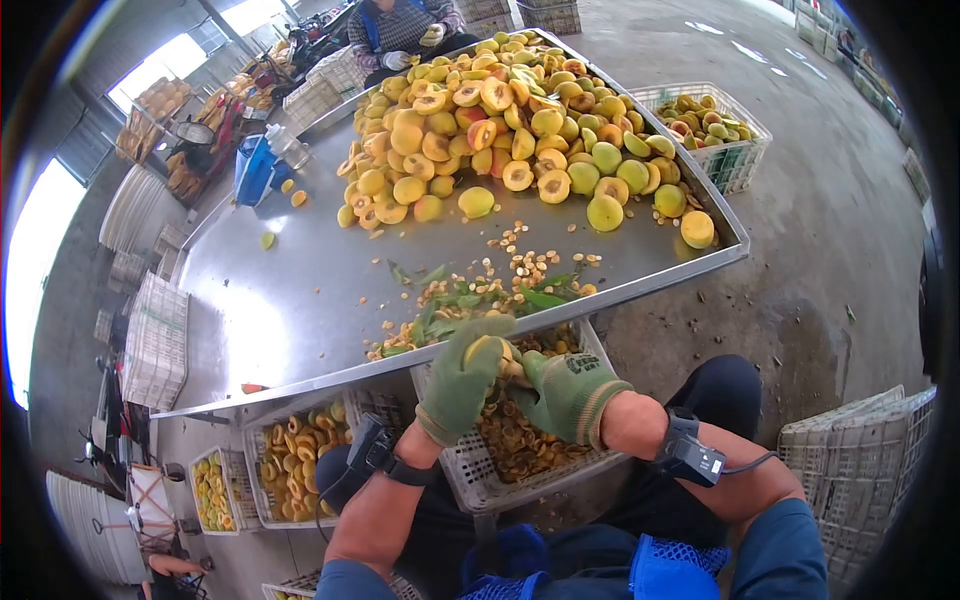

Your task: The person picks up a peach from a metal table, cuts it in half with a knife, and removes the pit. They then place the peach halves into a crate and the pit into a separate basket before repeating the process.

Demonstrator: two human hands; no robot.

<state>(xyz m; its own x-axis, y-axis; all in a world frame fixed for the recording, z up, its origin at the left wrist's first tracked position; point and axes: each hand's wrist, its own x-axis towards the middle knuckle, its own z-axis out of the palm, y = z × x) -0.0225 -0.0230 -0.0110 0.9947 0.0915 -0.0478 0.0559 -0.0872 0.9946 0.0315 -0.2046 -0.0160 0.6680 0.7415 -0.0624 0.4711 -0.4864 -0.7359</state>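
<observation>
My left hand (468,378), in a green glove, is closed around a yellow peach (507,358), mostly hidden by the fingers. My right hand (572,395), gloved the same way, meets it from the right with fingers closed against the fruit; what they grip is hidden. Both hands are just past the near edge of a metal table (270,290), above a white crate (480,490) of brownish fruit scraps. Loose peach pits (530,265) and green leaves (455,305) lie on the table in front of them.
A big heap of whole and halved peaches (440,130) covers the far table. Another fruit crate (735,160) stands at right, and a crate of peach halves (300,455) at lower left. Stacked crates (860,460) are at lower right. A gloved person (405,30) sits opposite.
</observation>
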